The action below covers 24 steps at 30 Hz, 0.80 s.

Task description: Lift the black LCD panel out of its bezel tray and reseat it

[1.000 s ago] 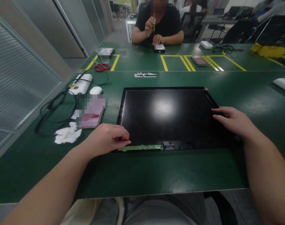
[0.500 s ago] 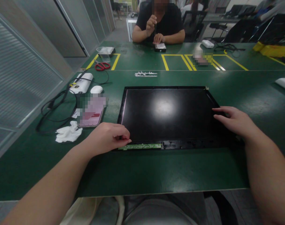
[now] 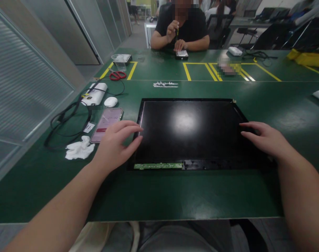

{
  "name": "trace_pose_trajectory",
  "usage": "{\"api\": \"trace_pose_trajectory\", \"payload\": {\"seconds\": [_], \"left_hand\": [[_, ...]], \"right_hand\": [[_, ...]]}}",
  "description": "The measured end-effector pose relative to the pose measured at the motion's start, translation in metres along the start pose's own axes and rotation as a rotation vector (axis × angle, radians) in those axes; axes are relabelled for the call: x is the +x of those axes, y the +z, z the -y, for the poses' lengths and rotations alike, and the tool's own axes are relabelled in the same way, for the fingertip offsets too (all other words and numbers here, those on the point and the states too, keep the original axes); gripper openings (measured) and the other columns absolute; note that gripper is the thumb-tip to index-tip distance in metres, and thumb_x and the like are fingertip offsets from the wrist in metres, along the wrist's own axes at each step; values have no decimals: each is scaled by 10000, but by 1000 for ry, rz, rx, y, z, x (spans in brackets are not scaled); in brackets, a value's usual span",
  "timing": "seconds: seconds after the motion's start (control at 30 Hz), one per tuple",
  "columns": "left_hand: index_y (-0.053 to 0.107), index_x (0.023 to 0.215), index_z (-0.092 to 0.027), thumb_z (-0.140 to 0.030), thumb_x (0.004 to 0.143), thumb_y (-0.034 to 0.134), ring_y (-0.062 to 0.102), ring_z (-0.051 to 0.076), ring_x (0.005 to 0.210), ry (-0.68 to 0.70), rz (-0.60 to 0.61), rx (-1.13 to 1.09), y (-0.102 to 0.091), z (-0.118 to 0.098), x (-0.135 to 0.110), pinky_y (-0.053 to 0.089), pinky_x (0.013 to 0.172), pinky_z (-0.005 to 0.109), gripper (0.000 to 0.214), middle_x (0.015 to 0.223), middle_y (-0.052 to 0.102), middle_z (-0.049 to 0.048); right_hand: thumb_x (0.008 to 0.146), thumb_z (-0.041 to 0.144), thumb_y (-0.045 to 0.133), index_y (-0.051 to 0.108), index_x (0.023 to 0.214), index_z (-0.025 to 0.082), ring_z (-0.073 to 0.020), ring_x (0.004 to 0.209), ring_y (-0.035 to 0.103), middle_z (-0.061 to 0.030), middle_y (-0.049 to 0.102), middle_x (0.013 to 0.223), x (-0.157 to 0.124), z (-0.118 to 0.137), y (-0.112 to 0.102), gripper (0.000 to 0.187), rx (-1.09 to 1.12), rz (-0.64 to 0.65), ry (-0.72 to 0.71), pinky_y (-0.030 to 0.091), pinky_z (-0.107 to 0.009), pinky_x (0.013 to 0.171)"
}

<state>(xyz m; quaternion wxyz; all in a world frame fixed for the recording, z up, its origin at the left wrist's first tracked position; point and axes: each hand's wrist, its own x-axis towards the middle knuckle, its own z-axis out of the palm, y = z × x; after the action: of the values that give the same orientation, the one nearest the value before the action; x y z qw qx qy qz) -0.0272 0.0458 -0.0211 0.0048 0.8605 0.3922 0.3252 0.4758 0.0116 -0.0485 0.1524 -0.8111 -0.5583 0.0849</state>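
A black display panel [image 3: 185, 136] lies flat on the green table, with a narrow green circuit board [image 3: 158, 166] along the left part of its near edge. My left hand [image 3: 121, 141] is at the panel's left edge, thumb and fingers apart, fingertips at the frame. Over the right border, my right hand [image 3: 265, 138] has its fingers stretched out and its thumb apart from them. Whether either hand's fingertips press on the panel I cannot tell.
Left of the panel are a phone [image 3: 106, 122], crumpled tissue [image 3: 80, 148], a white mouse [image 3: 111, 102], a white device [image 3: 95, 94], black cables [image 3: 67, 115] and red-handled scissors [image 3: 117, 75]. White strips [image 3: 165, 84] lie behind the panel. Across the table a person [image 3: 180, 31] handles a small drive-like box [image 3: 181, 54].
My left hand has moved up from the circuit board's left end to the panel's left edge, and its fingers have spread from a pinch. My right hand stays at the right border.
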Motion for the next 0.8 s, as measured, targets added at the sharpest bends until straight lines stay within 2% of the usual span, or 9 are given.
{"api": "trace_pose_trajectory", "payload": {"seconds": [0.07, 0.17, 0.27, 0.33, 0.43, 0.6, 0.8], "left_hand": [[743, 1216, -139, -288, 1000, 641, 710, 359, 1247, -79, 52, 20, 4, 4, -1, 557, 1070, 546, 281, 1302, 758, 201], [672, 1372, -108, -317, 1008, 621, 542, 404, 1485, -110, 137, 5, 9, 6, -4, 444, 1203, 621, 423, 1551, 613, 261], [608, 1472, -100, -356, 1031, 584, 395, 412, 1595, -112, 238, -25, 13, 4, -6, 360, 1258, 653, 511, 1676, 484, 271], [577, 1515, -106, -374, 1037, 562, 354, 405, 1618, -138, 298, -33, 15, 3, -8, 324, 1281, 645, 549, 1713, 439, 258], [519, 1571, -79, -371, 1040, 523, 307, 404, 1638, -247, 356, -15, 20, 6, -9, 280, 1303, 634, 607, 1733, 403, 263], [476, 1589, 16, -306, 1041, 419, 325, 393, 1632, -382, 449, -32, 23, 12, -7, 268, 1313, 617, 639, 1687, 454, 305], [513, 1586, -40, -257, 1022, 398, 357, 356, 1624, -423, 439, -122, 20, 9, -4, 279, 1313, 601, 615, 1678, 506, 232]], "right_hand": [[749, 549, 553, 782, 1234, 236, -346, 1109, 703, -138, 721, 1346, 0, 0, 0, 621, 8, 8, -5, 546, -546, 1033], [748, 548, 548, 781, 1225, 233, -368, 1191, 685, -147, 701, 1397, 1, 0, 0, 617, 6, 5, -13, 523, -574, 1081], [740, 556, 547, 781, 1226, 227, -377, 1191, 685, -155, 696, 1404, 1, 2, -1, 632, -10, 9, -2, 526, -583, 1081], [731, 564, 547, 781, 1226, 228, -379, 1186, 687, -156, 693, 1404, 1, 4, -2, 643, -18, 17, 9, 532, -582, 1075], [707, 572, 540, 778, 1241, 224, -388, 1225, 674, -160, 680, 1433, 0, 5, -3, 681, -15, 26, 23, 516, -578, 1102], [696, 583, 531, 772, 1250, 212, -407, 1292, 645, -174, 671, 1447, 0, 6, -3, 709, -4, 32, 19, 491, -594, 1131], [705, 594, 513, 763, 1280, 188, -407, 1299, 646, -193, 660, 1466, 1, 4, -2, 747, -19, 49, 12, 489, -582, 1133]]}}
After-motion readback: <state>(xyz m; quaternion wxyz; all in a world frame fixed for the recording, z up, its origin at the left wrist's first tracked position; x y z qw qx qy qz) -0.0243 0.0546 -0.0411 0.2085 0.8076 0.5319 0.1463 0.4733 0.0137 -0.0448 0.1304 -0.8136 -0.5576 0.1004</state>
